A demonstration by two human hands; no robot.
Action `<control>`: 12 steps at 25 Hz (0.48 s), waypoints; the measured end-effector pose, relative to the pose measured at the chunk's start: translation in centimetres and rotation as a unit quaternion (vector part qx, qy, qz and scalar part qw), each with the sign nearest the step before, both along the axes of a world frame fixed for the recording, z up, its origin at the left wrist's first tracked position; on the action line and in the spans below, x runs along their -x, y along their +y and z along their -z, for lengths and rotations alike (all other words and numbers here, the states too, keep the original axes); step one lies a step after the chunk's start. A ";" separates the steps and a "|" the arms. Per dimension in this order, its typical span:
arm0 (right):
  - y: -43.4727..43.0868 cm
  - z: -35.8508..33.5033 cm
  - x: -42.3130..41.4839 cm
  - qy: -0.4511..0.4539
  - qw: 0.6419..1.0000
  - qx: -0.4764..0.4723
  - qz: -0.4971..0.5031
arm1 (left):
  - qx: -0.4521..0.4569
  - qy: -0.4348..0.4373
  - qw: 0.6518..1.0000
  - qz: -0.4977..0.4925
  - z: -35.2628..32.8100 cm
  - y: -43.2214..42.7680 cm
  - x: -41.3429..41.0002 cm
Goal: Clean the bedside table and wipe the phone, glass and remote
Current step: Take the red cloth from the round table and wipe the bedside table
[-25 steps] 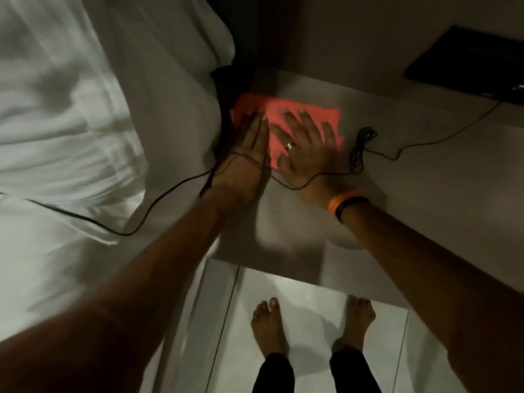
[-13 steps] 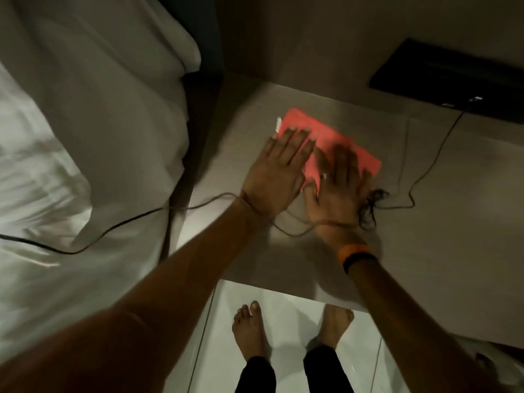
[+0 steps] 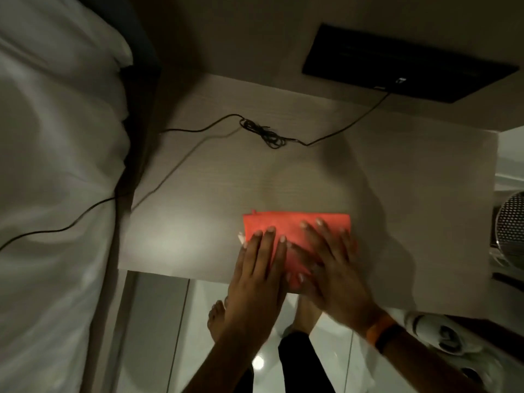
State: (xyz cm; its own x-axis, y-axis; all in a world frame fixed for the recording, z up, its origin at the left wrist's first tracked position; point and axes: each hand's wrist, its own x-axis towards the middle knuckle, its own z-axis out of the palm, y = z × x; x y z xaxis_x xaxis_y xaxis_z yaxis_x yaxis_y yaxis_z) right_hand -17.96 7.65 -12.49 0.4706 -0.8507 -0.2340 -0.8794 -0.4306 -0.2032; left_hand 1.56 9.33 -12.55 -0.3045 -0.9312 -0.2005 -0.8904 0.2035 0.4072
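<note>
A folded orange cloth (image 3: pixel 286 225) lies flat on the pale wooden bedside table (image 3: pixel 215 188), close to its front edge. My left hand (image 3: pixel 259 268) presses on the cloth's left part, fingers spread and flat. My right hand (image 3: pixel 330 262) lies flat on the cloth's right part, an orange and black band on its wrist. Neither hand grips anything. No phone, glass or remote shows in this view.
A black cable (image 3: pixel 263 134) with a tangled bundle crosses the table's back, running from a black wall panel (image 3: pixel 397 63) to the white bed (image 3: pixel 56 165) at left. A perforated metal object (image 3: pixel 510 225) stands at the right edge. White slippers (image 3: pixel 442 336) lie on the floor.
Both hands have slid the cloth from the table's back left corner toward the front edge and to the right. The cable bundle now lies behind the hands.
</note>
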 end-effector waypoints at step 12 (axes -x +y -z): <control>-16.5 2.1 17.8 0.064 0.968 0.065 0.235 | -0.009 -0.054 0.982 0.183 1.0 -23.7 19.1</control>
State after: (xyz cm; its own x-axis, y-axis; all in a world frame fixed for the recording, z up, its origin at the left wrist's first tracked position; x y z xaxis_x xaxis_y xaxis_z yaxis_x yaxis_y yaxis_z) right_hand -35.72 -8.88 -14.60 -0.0010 -0.9898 -0.1422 -0.9987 0.0083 -0.0508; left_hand -17.51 -14.41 -13.59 -0.5936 -0.7595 -0.2659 -0.7976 0.5113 0.3201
